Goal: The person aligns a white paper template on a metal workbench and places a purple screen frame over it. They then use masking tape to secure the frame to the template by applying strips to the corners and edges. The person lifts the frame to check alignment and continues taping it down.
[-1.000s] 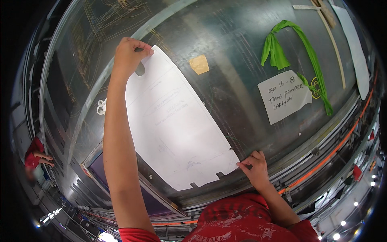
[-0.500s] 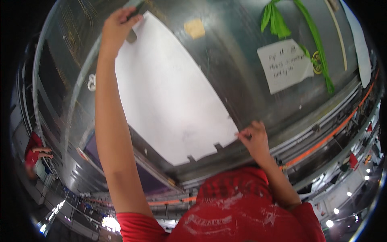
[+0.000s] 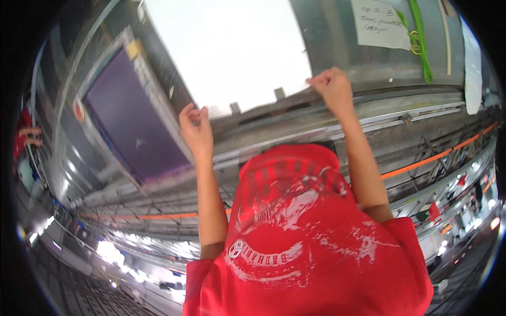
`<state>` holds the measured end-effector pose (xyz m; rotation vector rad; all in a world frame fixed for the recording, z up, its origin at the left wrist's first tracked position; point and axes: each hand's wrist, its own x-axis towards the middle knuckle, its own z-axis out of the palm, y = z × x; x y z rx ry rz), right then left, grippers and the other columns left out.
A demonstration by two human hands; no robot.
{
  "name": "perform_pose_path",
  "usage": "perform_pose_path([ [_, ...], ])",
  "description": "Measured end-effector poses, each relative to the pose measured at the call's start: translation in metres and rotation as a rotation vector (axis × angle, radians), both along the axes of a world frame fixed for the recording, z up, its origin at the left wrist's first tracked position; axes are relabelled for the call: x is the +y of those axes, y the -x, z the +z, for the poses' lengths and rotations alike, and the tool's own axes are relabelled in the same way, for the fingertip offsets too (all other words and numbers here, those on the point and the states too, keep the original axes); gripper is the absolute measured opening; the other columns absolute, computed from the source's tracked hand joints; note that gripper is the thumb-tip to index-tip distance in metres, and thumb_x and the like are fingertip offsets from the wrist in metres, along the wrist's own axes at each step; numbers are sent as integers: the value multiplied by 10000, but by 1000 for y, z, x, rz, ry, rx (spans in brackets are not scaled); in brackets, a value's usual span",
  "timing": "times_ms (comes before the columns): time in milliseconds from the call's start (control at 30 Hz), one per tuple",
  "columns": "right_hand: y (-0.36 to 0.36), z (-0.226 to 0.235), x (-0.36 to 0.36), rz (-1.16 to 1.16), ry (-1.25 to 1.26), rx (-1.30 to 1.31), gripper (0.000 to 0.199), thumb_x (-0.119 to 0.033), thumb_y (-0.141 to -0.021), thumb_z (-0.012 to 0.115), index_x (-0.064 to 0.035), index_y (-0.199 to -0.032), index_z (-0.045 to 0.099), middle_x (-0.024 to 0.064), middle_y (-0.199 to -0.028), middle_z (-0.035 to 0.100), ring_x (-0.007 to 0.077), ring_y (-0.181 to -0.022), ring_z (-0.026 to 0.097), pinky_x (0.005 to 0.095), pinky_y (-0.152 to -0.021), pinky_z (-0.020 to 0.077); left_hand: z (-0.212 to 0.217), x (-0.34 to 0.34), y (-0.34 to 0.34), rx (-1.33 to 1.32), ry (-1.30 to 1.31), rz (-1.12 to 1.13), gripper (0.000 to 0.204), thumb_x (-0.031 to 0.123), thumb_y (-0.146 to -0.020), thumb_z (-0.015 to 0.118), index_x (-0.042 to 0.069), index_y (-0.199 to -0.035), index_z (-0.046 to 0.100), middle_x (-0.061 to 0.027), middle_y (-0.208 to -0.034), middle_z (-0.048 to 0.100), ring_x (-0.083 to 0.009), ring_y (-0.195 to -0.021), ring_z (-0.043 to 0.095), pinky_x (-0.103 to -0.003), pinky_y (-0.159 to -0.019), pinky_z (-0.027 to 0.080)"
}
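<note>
A large white sheet (image 3: 232,47) with small notches along its near edge lies on a grey metal table (image 3: 327,37). My left hand (image 3: 196,129) is curled shut at the sheet's near left corner. At the near right corner my right hand (image 3: 331,87) pinches the edge with closed fingers. Both forearms rise from my red shirt (image 3: 311,237), which fills the lower middle of the view.
A purple panel in a pale frame (image 3: 129,124) lies left of the sheet. A handwritten paper note (image 3: 379,23) and a green strap (image 3: 421,42) sit at the table's far right. Another person's hand (image 3: 29,134) shows at the left rim. Orange-trimmed rails (image 3: 437,152) run below the table edge.
My left hand has come back from the sheet's far left corner to its near left corner. The view has tipped down, showing more of my shirt. The right hand stays on the near edge.
</note>
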<state>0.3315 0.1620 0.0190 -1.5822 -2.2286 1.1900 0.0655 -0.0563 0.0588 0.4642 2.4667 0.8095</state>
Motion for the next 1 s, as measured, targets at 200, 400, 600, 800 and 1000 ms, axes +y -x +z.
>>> perform_pose_path([
  [200,-3,-5,7,42,77,-59,369,-340,-747,827,12,-790,725,146,-782,684,240,-716,633,347,-680,495,-39,-44,1,113,-38,51,388,292,-883,712,-50,-1054,650,-102,-822,630,-180,-737,582,-326,-713,478],
  [400,-3,-9,13,52,158,-68,408,-377,-755,815,17,-822,734,119,-753,700,196,-708,628,337,-700,497,-55,-44,16,-27,-70,141,309,283,-799,767,-19,-853,736,-87,-727,671,-195,-665,611,-328,-676,489],
  [600,-4,-9,15,74,172,-88,417,-387,-741,822,10,-838,738,110,-776,705,192,-738,634,332,-729,500,-59,-50,18,-74,-89,116,342,264,-786,773,-22,-971,743,-112,-853,701,-197,-752,632,-328,-698,495],
  [800,-5,-14,15,81,141,-116,418,-388,-741,820,8,-845,740,122,-810,715,209,-772,648,345,-759,498,-55,-43,17,-20,-43,108,199,218,-773,761,22,-810,763,-130,-760,719,-248,-703,678,-352,-709,513],
  [1000,-8,-20,18,75,181,-73,428,-399,-740,818,9,-841,740,128,-829,721,227,-793,657,352,-775,496,-56,-39,20,-69,-15,133,169,200,-755,764,34,-784,758,-130,-754,723,-250,-713,687,-355,-712,514],
])
